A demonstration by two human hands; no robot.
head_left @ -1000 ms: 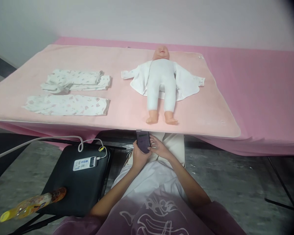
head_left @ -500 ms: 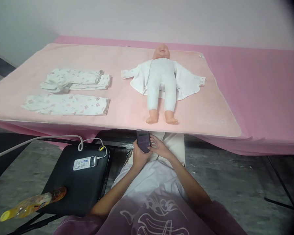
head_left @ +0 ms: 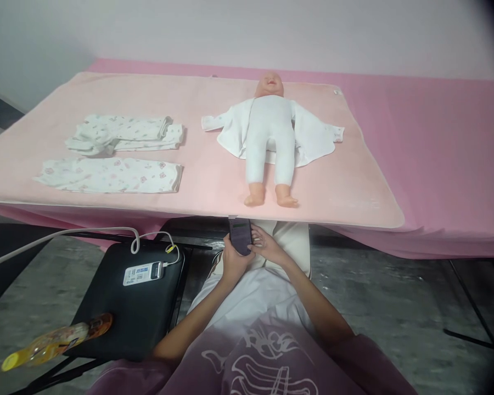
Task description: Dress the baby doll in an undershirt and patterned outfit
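Over my lap, just below the table's front edge, I hold a dark smartphone [head_left: 240, 236]. My left hand [head_left: 234, 258] is wrapped round its lower left side. My right hand [head_left: 267, 246] is closed on its right edge, with the thumb near the bottom of the screen. Beyond the phone, a baby doll [head_left: 270, 131] lies on its back, feet towards me. Its body looks white, and a white baby top [head_left: 316, 131] is spread out under it with both sleeves out to the sides.
Folded patterned baby clothes [head_left: 111, 175] lie at the left on a pale pink mat [head_left: 214, 186], over a pink tablecloth [head_left: 436, 153]. On my left a black chair [head_left: 127, 312] bears a cabled white power bank [head_left: 143, 273] and a bottle of orange drink [head_left: 57, 343].
The view has tilted very slightly, so the table and doll sit a little higher and further left. Both hands and the phone keep the same pose.
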